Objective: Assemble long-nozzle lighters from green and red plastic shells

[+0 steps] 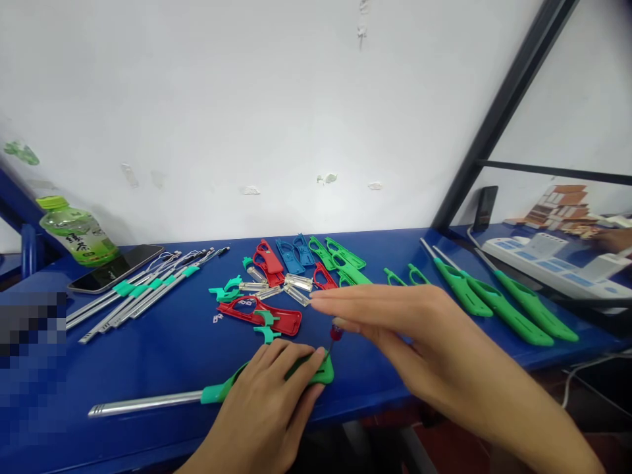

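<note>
A green long-necked lighter (323, 374) with a silver metal tube lies flat along the front of the blue table. My left hand (276, 395) is closed over its handle and presses it down; much of the handle is hidden beneath the fingers. In my right hand (395, 322) is a small screwdriver (336, 330) with a red and clear grip, its shaft slanting down to the handle's right end. The palm and straight fingers of that hand cover the screwdriver's top. Just beyond lie a red handle shell (286, 321) and small teal clips (267, 334).
Behind are loose red, blue (291, 255) and green handle shells (345, 260), with clear fuel tanks (299, 283). Silver tubes with wires (148, 289), a phone (116, 268) and a bottle (79, 234) lie left. Several green lighters (508, 309) lie right, near a black frame post (474, 151).
</note>
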Tool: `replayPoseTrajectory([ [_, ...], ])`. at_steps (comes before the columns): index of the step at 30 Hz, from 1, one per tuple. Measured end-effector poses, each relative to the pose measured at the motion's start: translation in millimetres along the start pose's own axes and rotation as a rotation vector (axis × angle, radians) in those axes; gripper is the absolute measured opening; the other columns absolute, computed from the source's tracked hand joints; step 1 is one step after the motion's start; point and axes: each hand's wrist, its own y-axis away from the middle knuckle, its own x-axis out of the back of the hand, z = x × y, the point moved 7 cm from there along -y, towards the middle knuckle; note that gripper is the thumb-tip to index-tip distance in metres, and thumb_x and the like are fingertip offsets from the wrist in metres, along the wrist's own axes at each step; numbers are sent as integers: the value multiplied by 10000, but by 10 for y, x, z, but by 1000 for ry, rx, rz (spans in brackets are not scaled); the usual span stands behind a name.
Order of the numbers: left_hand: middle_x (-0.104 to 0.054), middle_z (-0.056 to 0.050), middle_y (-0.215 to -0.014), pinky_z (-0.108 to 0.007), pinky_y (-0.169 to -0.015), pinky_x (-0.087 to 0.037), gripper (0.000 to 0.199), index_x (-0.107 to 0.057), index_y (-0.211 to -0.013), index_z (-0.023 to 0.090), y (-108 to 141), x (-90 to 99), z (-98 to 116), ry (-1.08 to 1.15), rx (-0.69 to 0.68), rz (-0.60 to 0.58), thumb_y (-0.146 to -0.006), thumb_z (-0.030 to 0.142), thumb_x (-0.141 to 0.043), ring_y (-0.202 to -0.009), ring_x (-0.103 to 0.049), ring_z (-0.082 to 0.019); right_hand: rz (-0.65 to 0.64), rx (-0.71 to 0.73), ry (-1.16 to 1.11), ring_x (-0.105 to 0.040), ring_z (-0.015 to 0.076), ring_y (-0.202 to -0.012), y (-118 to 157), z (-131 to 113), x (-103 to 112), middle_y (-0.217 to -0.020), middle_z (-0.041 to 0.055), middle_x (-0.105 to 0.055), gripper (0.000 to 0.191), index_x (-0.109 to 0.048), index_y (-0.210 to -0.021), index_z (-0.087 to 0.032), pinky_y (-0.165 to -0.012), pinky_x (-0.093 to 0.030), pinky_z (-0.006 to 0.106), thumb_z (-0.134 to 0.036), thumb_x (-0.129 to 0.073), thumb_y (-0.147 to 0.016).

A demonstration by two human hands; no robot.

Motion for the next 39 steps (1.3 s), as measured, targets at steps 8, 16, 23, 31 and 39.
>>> replayPoseTrajectory([
  [8, -796, -71, -1206, -476, -881, -691, 332, -669, -1418, 214, 16, -34, -15, 5, 9, -27, -1099, 175, -588, -1055, -747, -291, 132, -69, 364, -686, 191, -720, -99, 104, -91, -840, -3, -739, 298, -805, -1041, -237, -667, -452, 325, -457, -632, -1142],
  [16, -795, -74, -1205, -446, -887, -695, 322, -696, -1397, 210, 13, -41, -27, 12, 14, -46, -1099, 179, -580, -1051, -753, -274, 69, -146, 248, -583, 115, -706, -53, 19, -66, -895, -65, -674, 155, -683, -949, -267, -632, -362, 280, -315, -682, -1096],
  [23, -802, -77, -1211, -433, -879, -701, 319, -710, -1396, 237, 22, -52, -44, 5, 34, -54, -1099, 214, -597, -1059, -763, -274, 203, -120, 310, -213, 93, -534, -132, 71, -135, -579, -102, -260, 529, -261, -685, -221, -505, -197, 292, -272, -660, -1027],
  [31, -798, -69, -1198, -404, -942, -681, 160, -764, -1092, 257, 34, 11, -102, -57, 90, 43, -1114, 288, -608, -1126, -768, -273, 219, -106, 227, -182, 80, -532, -111, -2, -208, -551, -107, -230, 744, -292, -588, -188, -484, -165, 285, -538, -768, -1041],
  [39, -798, -6, -956, -281, -749, -647, 220, -713, -988, 267, 49, 39, -200, 53, 163, 136, -1148, 317, -570, -838, -793, -192, 226, -79, 289, -188, 84, -516, -126, -78, -186, -527, -98, -278, 757, -352, -578, -186, -494, -146, 304, -668, -670, -1067],
])
